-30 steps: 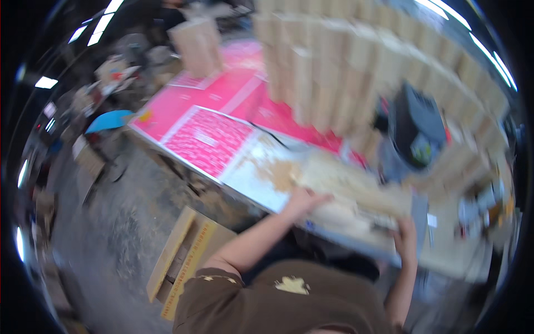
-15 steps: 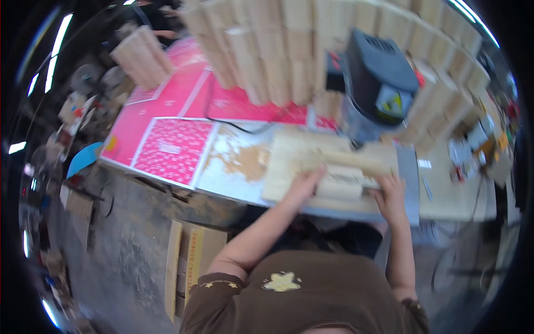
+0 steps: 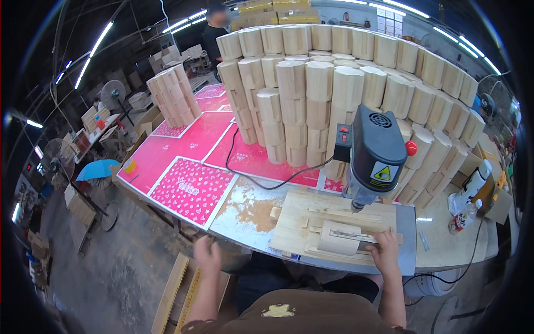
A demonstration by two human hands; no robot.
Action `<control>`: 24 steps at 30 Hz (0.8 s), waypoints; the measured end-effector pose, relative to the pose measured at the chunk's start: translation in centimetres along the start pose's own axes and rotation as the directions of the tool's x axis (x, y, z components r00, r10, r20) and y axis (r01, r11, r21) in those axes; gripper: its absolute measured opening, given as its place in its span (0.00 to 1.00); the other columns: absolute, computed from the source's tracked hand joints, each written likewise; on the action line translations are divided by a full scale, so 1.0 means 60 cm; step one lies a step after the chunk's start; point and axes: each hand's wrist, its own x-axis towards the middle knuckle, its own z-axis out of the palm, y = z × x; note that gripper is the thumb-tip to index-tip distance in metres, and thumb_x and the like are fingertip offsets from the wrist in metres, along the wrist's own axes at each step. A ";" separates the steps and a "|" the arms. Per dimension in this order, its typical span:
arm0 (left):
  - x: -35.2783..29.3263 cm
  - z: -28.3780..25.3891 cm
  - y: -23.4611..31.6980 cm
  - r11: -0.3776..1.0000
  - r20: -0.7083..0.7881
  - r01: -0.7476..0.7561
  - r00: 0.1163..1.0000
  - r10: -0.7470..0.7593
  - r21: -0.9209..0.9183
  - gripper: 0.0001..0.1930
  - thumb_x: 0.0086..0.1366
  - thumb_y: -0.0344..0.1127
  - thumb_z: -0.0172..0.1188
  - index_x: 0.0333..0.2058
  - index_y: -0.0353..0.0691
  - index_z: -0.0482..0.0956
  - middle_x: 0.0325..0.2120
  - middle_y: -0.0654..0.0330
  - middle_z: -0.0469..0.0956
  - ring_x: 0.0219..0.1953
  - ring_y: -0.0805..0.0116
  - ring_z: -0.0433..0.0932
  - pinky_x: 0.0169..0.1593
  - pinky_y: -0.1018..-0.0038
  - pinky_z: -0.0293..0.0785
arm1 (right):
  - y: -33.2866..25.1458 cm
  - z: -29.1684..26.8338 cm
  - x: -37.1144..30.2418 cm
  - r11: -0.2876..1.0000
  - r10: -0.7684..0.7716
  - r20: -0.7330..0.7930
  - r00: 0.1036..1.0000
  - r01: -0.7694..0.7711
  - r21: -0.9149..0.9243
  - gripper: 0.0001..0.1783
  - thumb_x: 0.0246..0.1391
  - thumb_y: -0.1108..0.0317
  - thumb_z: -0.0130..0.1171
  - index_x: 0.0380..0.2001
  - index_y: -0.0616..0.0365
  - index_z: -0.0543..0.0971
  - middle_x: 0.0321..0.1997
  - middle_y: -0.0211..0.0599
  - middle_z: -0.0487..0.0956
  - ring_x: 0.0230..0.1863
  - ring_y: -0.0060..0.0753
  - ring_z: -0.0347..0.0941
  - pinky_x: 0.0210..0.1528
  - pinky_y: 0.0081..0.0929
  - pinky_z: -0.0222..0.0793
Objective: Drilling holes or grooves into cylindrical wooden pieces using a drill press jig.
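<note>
Beyond workbench [image 3: 445, 250], left hand [image 3: 207, 254] now off jig [image 3: 334, 222]

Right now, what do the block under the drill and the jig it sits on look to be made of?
The block looks like pale, unfinished wood: matte, light tan, rounded top, with the right hand beside it. The jig seems bare wood too, built from light slats, sawdust next to it. The drill housing looks like black plastic, possibly painted metal.

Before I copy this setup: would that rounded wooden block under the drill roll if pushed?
Probably not: the rounded wooden block seems to lie flat-side down in the wooden jig. It looks solid, stiff, fairly light. The right hand steadies it.
</note>
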 end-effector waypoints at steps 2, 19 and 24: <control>-0.070 -0.057 -0.100 0.903 0.064 0.112 0.986 -0.152 0.415 0.30 0.54 0.41 0.59 0.55 0.40 0.65 0.54 0.45 0.65 0.56 0.45 0.63 0.58 0.52 0.55 | 0.000 -0.002 0.002 1.000 0.007 -0.005 1.000 -0.007 -0.012 0.19 0.29 0.72 0.67 0.31 0.59 0.75 0.30 0.41 0.73 0.36 0.48 0.66 0.39 0.39 0.63; -0.064 -0.028 0.011 0.997 0.052 0.072 0.996 -0.073 0.013 0.28 0.57 0.32 0.57 0.56 0.32 0.61 0.55 0.43 0.61 0.58 0.47 0.60 0.59 0.58 0.55 | -0.008 -0.014 -0.027 0.999 0.034 0.036 0.999 -0.035 0.021 0.20 0.31 0.72 0.67 0.33 0.59 0.76 0.34 0.42 0.74 0.39 0.49 0.67 0.42 0.39 0.64; -0.001 0.050 0.216 0.793 0.227 -0.151 0.912 0.342 -0.591 0.19 0.50 0.26 0.63 0.42 0.32 0.72 0.39 0.49 0.75 0.40 0.52 0.74 0.44 0.67 0.70 | 0.011 0.002 -0.015 0.999 -0.003 0.034 0.999 0.004 -0.041 0.20 0.32 0.72 0.66 0.35 0.59 0.75 0.35 0.44 0.74 0.40 0.52 0.67 0.43 0.41 0.62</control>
